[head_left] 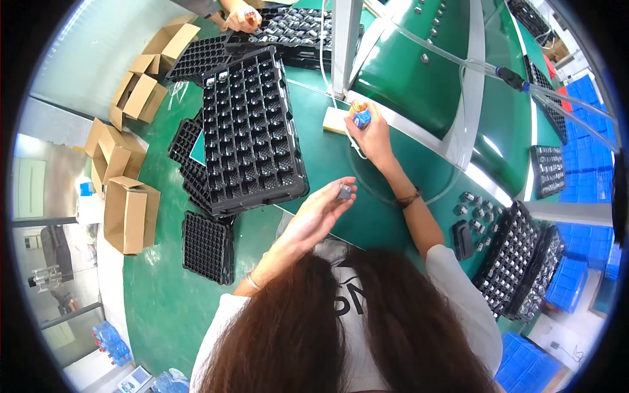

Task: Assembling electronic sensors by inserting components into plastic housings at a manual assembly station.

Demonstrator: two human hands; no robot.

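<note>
while the left hand (317, 213) pinches a part (344, 192) (likely to steady it), the right hand (373, 136) ahead clasps a blue-orange piece (362, 116), a tray (252, 134) handily left of both.

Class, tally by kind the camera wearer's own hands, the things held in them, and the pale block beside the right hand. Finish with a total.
Bare hands: 2 (left hand, right hand)
Small grey part, in the left hand: 1
Blue-and-orange item, in the right hand: 1
Pale block: 1
Total: 5
</note>
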